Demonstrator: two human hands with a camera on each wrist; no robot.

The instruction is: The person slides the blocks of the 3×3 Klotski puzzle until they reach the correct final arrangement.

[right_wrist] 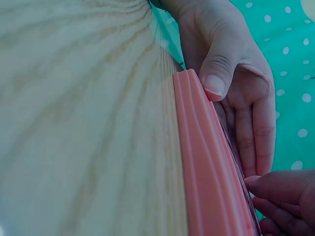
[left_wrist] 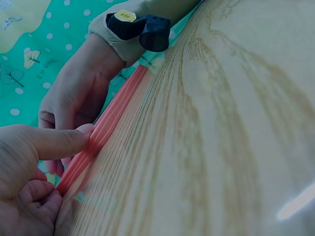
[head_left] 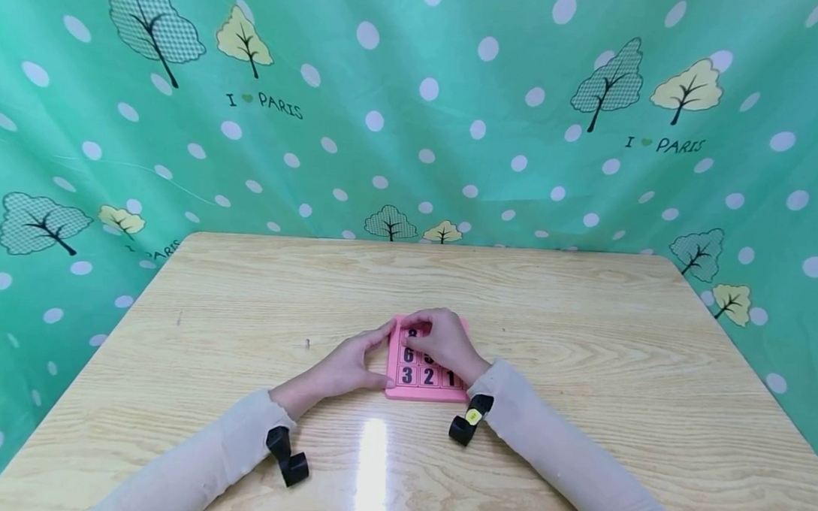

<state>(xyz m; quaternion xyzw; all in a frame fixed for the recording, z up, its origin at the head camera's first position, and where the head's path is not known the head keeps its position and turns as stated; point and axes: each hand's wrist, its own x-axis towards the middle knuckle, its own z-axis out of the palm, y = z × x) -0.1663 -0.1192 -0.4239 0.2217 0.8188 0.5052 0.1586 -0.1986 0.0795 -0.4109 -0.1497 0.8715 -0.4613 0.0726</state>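
Observation:
A pink number slide puzzle [head_left: 426, 394] lies flat on the table, with black digits on its square tiles. My left hand [head_left: 343, 367] holds its left side, the thumb at the near left corner and the fingers reaching to the far left corner. Close up in the left wrist view, the left thumb [left_wrist: 64, 141] presses on the ridged pink frame [left_wrist: 110, 115]. Over the far part of the puzzle is my right hand [head_left: 446, 343], its thumb and fingertips on the tiles at upper left. It covers several tiles. In the right wrist view, the right thumb [right_wrist: 275, 187] touches the tile surface.
The wooden table [head_left: 583, 314] extends around the puzzle on all sides. Behind and beside it hangs a green dotted curtain [head_left: 413, 135]. Black wrist cameras sit on the left sleeve [head_left: 287, 456] and the right sleeve [head_left: 472, 419].

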